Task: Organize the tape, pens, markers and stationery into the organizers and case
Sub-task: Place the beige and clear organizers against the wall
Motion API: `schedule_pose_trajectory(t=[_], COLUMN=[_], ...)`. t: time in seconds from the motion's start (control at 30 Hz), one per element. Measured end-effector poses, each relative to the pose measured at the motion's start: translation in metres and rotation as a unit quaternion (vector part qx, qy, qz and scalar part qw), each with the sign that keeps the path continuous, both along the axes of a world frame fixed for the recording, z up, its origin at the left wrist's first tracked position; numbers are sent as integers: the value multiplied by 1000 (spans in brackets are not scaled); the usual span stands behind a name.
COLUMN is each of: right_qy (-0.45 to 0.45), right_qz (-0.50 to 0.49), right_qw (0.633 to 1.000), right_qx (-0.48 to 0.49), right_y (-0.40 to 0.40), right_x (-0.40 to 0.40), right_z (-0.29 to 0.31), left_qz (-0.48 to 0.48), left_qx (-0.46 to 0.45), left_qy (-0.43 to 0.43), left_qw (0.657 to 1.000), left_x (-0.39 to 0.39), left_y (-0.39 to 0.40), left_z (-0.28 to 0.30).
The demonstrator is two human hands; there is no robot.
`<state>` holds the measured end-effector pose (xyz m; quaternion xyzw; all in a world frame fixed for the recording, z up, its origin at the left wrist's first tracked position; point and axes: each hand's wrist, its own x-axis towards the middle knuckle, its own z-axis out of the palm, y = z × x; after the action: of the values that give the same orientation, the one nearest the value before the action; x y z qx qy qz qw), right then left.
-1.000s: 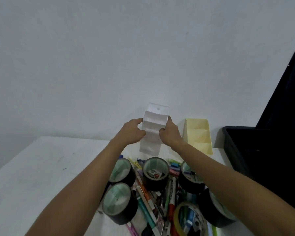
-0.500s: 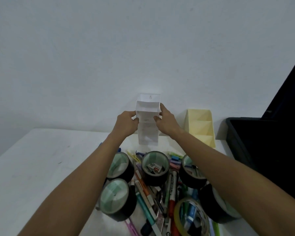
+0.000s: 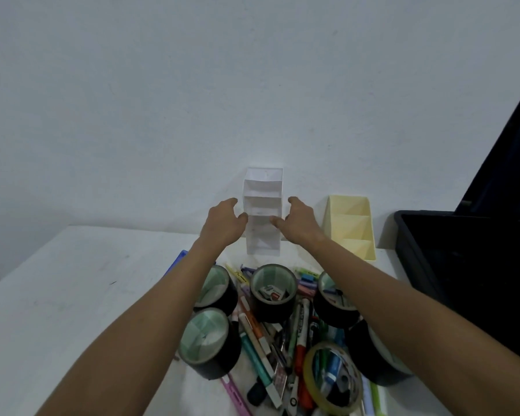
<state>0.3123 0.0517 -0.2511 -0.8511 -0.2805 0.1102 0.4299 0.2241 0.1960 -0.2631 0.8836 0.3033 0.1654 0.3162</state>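
A white tiered organizer [image 3: 263, 187] stands upright on the table against the back wall. My left hand [image 3: 222, 225] and my right hand [image 3: 302, 223] flank it with thumbs spread away from its sides; the fingertips rest at its lower front. A yellow tiered organizer [image 3: 350, 223] stands to its right. Below lie several black tape rolls [image 3: 210, 340], one [image 3: 272, 307] with small items inside, a clear tape roll [image 3: 312, 373], and a heap of pens and markers [image 3: 261, 349].
An open black case [image 3: 409, 235] sits at the right edge of the white table [image 3: 72, 295], its lid raised against the wall. A blue flat object [image 3: 179, 259] shows under my left forearm.
The white organizer went from tilted in both hands above the table to standing upright against the wall. Both hands have loosened and their thumbs have come off its sides.
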Motion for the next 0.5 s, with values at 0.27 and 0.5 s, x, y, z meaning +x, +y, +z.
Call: schedule_pose_trajectory(t=[0.27,0.5], right_qy=[-79,-134], right_qz=[146,252], right_qw=[970,878], right_qx=[-175,-385], right_y=[-35,-51], right_x=[-46,-87], right_z=[3,-4], left_qz=[-71,-99], left_qx=[51,61], left_qy=[175,285], left_qw=[981,952], left_x=[-75,-105], left_y=[-15,-35], left_z=[17,-6])
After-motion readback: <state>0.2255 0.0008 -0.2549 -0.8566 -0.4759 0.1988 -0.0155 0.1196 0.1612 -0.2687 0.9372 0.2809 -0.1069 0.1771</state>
